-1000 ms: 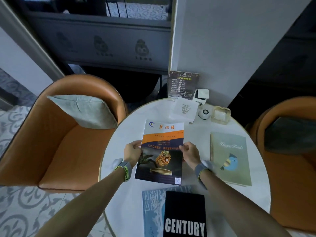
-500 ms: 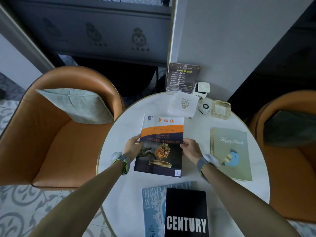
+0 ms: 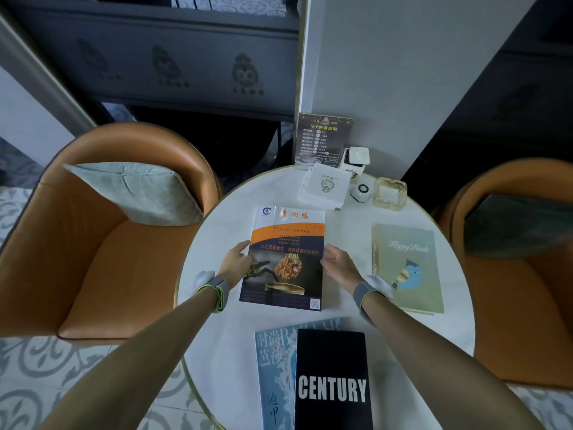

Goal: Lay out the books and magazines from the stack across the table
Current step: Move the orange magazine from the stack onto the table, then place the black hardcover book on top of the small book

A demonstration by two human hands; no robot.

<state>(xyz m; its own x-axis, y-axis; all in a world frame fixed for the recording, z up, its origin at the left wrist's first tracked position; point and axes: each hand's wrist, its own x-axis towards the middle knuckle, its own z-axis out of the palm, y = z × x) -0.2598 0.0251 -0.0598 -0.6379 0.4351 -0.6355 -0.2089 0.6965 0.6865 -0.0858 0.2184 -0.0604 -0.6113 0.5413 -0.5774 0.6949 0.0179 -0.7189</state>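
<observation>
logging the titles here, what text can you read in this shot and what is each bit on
"CENTURY": black book, nearest on the table.
"Happy Birds": green book, with a blue bird.
"VIP", then rows of numbers such as "500 50": dark standing sign.
Orange Chinese title, small lines unreadable: magazine between left hand and right hand.
Large Chinese characters, partly covered: blue magazine.
White card: emblem text too small.

We see the magazine point(image 3: 286, 259) at the desk's point(image 3: 214, 336) centre, the bird book point(image 3: 409, 268) right of it, the stack point(image 3: 331, 383) nearest us.
</observation>
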